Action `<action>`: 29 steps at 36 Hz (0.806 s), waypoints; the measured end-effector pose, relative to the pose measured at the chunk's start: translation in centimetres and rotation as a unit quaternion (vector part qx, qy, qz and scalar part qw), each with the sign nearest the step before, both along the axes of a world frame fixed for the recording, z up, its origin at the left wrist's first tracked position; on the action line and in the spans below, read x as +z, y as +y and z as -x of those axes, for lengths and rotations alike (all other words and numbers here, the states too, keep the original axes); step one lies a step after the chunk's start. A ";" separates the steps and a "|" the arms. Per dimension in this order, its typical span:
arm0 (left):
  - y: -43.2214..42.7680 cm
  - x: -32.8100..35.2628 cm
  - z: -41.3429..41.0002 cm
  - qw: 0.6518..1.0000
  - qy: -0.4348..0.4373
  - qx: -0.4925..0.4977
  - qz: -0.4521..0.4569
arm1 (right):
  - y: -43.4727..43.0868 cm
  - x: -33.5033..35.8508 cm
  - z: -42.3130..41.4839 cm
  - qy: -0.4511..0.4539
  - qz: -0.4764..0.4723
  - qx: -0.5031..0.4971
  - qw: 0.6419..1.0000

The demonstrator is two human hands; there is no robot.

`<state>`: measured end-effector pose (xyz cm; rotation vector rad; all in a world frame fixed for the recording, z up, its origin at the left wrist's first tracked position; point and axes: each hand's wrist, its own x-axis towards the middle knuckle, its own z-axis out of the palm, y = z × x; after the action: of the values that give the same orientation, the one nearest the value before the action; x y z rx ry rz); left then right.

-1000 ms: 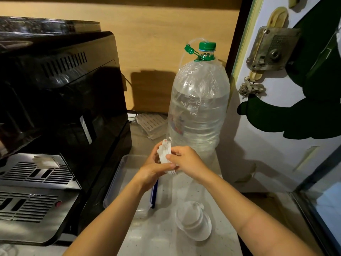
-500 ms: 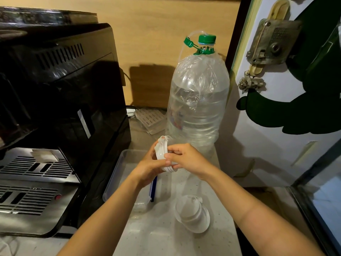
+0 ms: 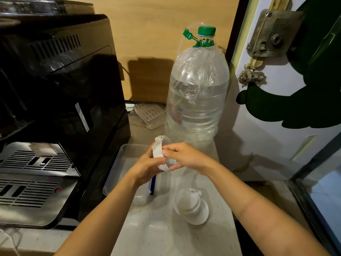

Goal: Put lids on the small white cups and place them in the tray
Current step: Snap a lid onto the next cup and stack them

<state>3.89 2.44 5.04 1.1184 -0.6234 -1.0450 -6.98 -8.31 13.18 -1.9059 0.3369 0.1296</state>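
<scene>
Both hands meet over the clear plastic tray (image 3: 118,163). My left hand (image 3: 145,167) and my right hand (image 3: 184,156) grip a small stack of white lids (image 3: 159,154), held on edge between the fingers. A translucent lid sits on top of a small white cup (image 3: 191,206) lying on the counter to the right of the tray, below my right forearm. The tray's inside is partly hidden by my left hand.
A black and steel coffee machine (image 3: 55,108) fills the left. A large clear water bottle (image 3: 195,97) with a green cap stands behind the hands. A white door (image 3: 276,126) with a lock bounds the right. A blue pen (image 3: 152,183) lies by the tray.
The hands stay together on the lids; the view has shifted slightly and the fingers have adjusted their hold. The cup on the counter has not moved.
</scene>
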 end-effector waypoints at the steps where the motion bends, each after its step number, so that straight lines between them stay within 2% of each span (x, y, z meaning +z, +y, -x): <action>1: 0.0 0.0 0.1 1.000 -0.002 -0.002 0.002 | -0.1 0.0 0.0 0.001 -0.005 0.001 1.000; 8: 0.7 -0.6 0.5 1.000 0.015 0.009 -0.016 | -2.6 -1.8 0.9 0.003 0.013 -0.073 0.997; 19: 2.1 -1.9 1.3 0.998 0.058 0.006 -0.032 | -4.9 -8.2 4.2 0.167 0.075 -0.141 0.973; 23: 2.2 -2.4 2.7 0.997 0.074 0.006 -0.023 | -4.6 -10.1 5.5 0.215 0.063 -0.168 0.960; 29: 2.1 -3.2 3.7 0.993 0.115 0.018 -0.018 | -3.9 -12.4 6.8 0.238 0.023 -0.244 0.940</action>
<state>0.22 4.50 1.85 1.0194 -0.4016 -1.1391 -13.79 -12.21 0.81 -1.7627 1.1366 0.2504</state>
